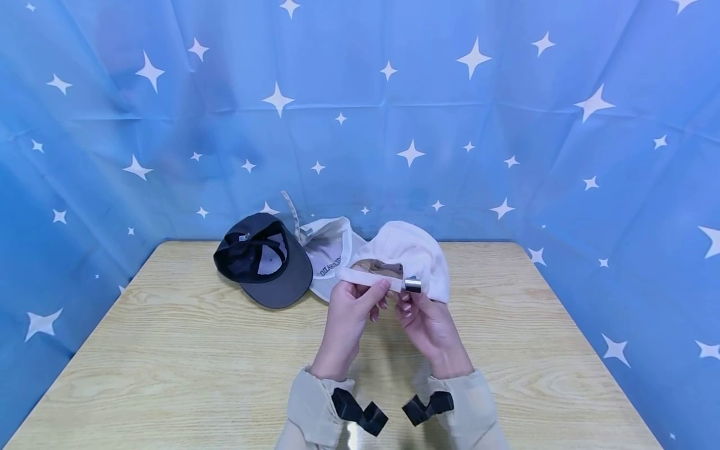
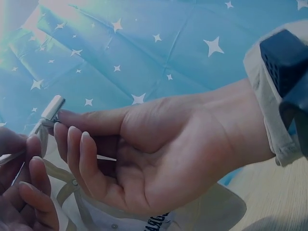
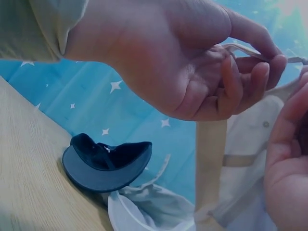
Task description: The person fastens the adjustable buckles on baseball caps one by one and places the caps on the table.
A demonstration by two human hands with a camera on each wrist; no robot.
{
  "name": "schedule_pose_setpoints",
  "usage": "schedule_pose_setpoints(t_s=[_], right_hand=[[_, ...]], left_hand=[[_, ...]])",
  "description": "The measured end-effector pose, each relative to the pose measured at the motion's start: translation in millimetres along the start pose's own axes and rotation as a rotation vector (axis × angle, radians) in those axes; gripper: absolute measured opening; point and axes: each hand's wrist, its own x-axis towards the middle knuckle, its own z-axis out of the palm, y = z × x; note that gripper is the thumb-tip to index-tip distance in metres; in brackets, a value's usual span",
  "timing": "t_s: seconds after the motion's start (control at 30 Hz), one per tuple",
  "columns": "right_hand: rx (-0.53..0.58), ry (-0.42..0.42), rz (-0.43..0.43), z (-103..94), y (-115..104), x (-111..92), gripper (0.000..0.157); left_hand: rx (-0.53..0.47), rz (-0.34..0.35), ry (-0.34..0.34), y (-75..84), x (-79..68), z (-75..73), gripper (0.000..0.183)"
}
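Observation:
A white baseball cap point(image 1: 413, 250) is held with its back opening facing me, its strap point(image 1: 360, 276) running across below the gap. My left hand point(image 1: 351, 312) pinches the strap between thumb and fingers. Close by, my right hand point(image 1: 432, 325) pinches the strap's other end at the shiny metal buckle point(image 1: 412, 285). The left wrist view shows the right thumb and a fingertip at the buckle point(image 2: 53, 108), and the left hand point(image 2: 29, 187) at the edge. In the right wrist view the strap passes through the left hand's point(image 3: 202, 62) fingers.
To the left lies a dark grey cap point(image 1: 275, 290) with its inside up. Between it and the held cap is a pale cap point(image 1: 326, 244) with dark lettering, its loose strap point(image 1: 290, 209) sticking up. Behind the wooden table point(image 1: 197, 362) hangs a blue starry curtain point(image 1: 349, 62).

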Motion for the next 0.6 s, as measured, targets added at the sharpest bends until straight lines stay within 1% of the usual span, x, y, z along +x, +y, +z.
schedule_pose_setpoints(t_s=[0.2, 0.4, 0.6], right_hand=[[-0.008, 0.014, -0.011, 0.8, -0.7, 0.1, 0.015], [-0.029, 0.045, -0.016, 1.9, -0.8, 0.6, 0.012], [-0.047, 0.046, -0.019, 1.4, -1.0, 0.1, 0.011]], left_hand=[[0.018, 0.006, -0.002, -1.5, 0.5, -0.8, 0.023], [-0.013, 0.021, -0.024, -1.9, 1.5, -2.4, 0.023], [-0.021, 0.034, -0.030, -2.5, 2.5, -2.8, 0.023]])
